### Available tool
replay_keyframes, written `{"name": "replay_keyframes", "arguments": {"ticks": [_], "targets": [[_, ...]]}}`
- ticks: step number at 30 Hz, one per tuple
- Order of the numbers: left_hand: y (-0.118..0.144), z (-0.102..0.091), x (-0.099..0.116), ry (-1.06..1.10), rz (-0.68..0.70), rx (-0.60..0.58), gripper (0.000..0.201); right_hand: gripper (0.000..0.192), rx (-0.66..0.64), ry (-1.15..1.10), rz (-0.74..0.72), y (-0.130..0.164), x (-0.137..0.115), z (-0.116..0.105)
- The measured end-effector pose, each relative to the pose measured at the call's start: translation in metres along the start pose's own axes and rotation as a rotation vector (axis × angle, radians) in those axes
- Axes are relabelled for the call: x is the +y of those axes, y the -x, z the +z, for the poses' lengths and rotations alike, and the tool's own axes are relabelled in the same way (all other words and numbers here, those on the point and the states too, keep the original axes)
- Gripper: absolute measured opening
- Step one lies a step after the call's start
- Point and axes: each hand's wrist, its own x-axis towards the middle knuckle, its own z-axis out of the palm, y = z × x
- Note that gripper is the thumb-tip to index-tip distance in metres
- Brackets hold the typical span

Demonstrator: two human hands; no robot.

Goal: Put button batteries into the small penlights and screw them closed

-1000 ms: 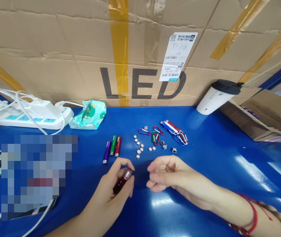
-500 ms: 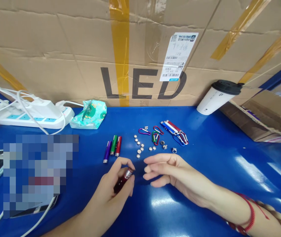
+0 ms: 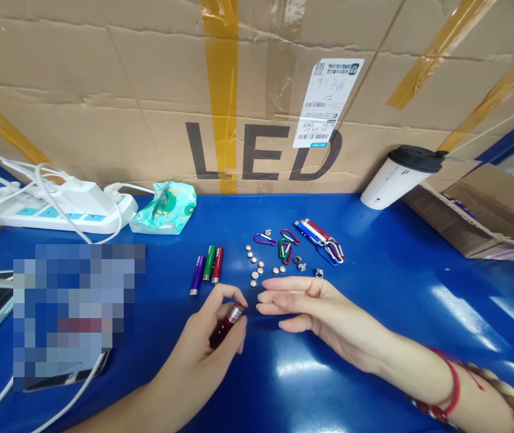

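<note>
My left hand [image 3: 207,346] is closed round a dark red mini flashlight [image 3: 228,322], its silver end pointing up between thumb and forefinger. My right hand [image 3: 315,310] is just right of it, fingers stretched out and apart, holding nothing. Beyond my hands, several silver button cells [image 3: 255,275] lie scattered on the blue table [image 3: 257,391]. Purple [image 3: 196,276], green [image 3: 208,263] and red flashlight bodies [image 3: 217,266] lie side by side to the left. Several coloured carabiners [image 3: 286,248] and small metal end caps [image 3: 301,267] are behind my right hand.
Several flashlights with carabiners [image 3: 317,234] lie farther back. A lidded paper cup [image 3: 396,177] leans by an open cardboard box [image 3: 464,222] at right. At left are a tissue pack [image 3: 166,210], a white power strip [image 3: 67,224], cables and a phone [image 3: 65,379]. A large carton [image 3: 148,90] stands behind.
The fingers of my right hand have shifted slightly left and up, nearer the flashlight. My left hand keeps its grip on the flashlight, almost still.
</note>
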Motion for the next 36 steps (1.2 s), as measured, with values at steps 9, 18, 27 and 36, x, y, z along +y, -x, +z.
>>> {"name": "replay_keyframes", "arguments": {"ticks": [9,18,27,36], "targets": [[0.0009,-0.0001,0.0016,-0.008,-0.018,0.011,0.004,0.017,-0.018,-0.055,0.008,0.0002,0.0021,-0.0012],[0.0005,-0.0005,0.0006,-0.009,-0.012,-0.004,0.004,0.018,-0.056,-0.117,0.024,0.0016,-0.0003,0.0024],[0.0003,-0.0006,-0.0002,-0.017,-0.015,0.017,0.005,0.038,-0.028,-0.151,0.069,0.0048,-0.0034,0.0063],[0.0006,-0.0008,0.0008,-0.003,-0.029,0.031,0.009,0.036,-0.034,-0.112,0.047,0.0042,-0.0033,0.0057]]}}
